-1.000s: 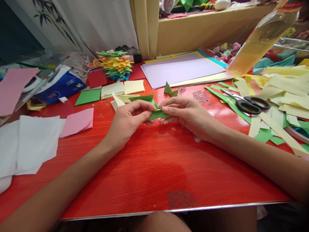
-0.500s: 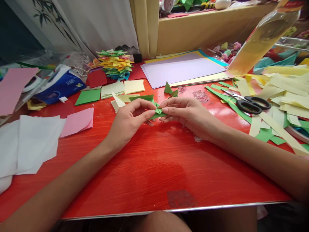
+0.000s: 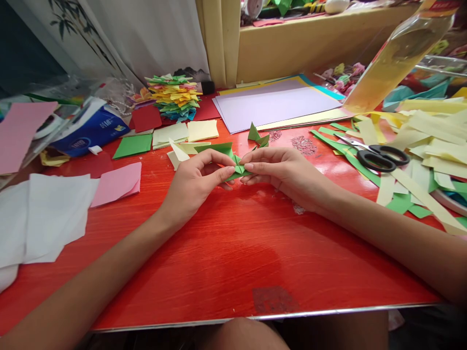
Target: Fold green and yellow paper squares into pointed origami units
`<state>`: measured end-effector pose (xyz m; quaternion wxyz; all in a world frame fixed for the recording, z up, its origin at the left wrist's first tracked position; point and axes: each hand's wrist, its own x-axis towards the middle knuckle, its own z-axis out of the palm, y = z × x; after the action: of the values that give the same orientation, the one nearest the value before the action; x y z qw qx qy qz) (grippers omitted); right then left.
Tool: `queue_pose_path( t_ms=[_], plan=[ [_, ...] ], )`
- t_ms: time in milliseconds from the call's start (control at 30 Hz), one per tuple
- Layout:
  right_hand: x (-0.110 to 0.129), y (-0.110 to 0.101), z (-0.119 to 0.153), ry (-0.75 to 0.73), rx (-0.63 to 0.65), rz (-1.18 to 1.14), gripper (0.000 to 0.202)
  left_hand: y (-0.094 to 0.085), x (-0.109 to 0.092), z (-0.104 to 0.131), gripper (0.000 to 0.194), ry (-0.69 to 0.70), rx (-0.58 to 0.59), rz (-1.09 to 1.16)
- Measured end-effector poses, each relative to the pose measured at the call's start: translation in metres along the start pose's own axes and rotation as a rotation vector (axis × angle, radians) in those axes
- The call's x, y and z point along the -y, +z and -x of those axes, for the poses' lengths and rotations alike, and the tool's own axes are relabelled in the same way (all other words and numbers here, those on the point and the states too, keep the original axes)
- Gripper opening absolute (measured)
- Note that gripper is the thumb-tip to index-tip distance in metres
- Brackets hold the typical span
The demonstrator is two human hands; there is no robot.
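Now the left hand (image 3: 193, 182) and right hand (image 3: 282, 171) pinch the green paper fold (image 3: 239, 168) tighter; less of it shows than a second ago.

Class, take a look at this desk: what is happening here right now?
A person seated at a red table pinches a small folded green paper piece between the left hand and the right hand, fingertips meeting at its middle. Another folded green piece lies just behind. Black-handled scissors rest among cut paper strips to the right, and a stack of colourful folded pieces sits at the back left.
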<state>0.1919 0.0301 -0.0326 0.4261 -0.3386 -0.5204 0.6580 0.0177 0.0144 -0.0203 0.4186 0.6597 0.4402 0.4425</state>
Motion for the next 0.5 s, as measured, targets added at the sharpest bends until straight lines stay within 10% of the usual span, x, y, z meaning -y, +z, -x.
queue_pose_path(
  t_ms=[500],
  plan=[
    [0.0002, -0.0003, -0.0007, -0.013, 0.009, -0.009, 0.006, -0.0010, 0.0017, -0.0010, 0.007, 0.012, 0.004, -0.029]
  ],
)
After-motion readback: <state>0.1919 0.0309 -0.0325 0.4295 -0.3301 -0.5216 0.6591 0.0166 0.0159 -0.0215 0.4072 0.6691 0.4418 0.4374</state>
